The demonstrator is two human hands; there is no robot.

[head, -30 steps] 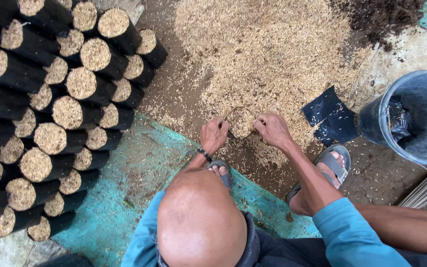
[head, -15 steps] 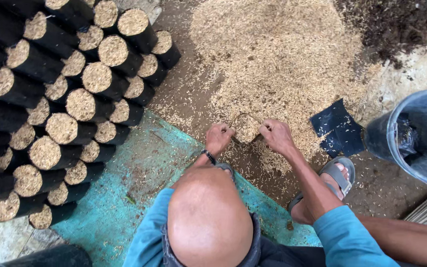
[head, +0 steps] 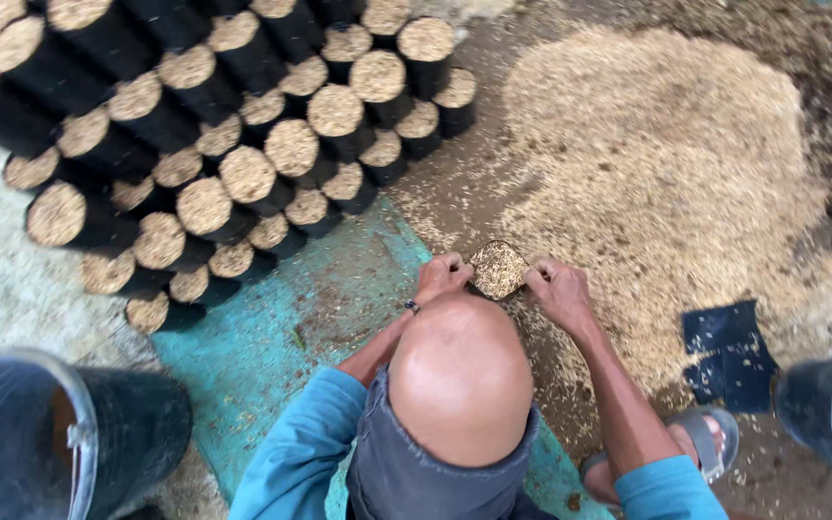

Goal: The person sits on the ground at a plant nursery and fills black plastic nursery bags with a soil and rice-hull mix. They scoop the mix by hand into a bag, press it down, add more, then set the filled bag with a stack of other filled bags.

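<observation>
the left hand and right hand both grip a full black bag by the husk pile, many filled bags are stacked, and flat bags still wait.

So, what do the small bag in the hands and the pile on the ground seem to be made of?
The small bag, held between the left hand and right hand, looks like thin black plastic film, to judge by the many filled black bags stacked nearby. Its filling is tan and flaky. The pile is the same dry, pale brown loose stuff, probably husks or sawdust; which one is unclear.
</observation>
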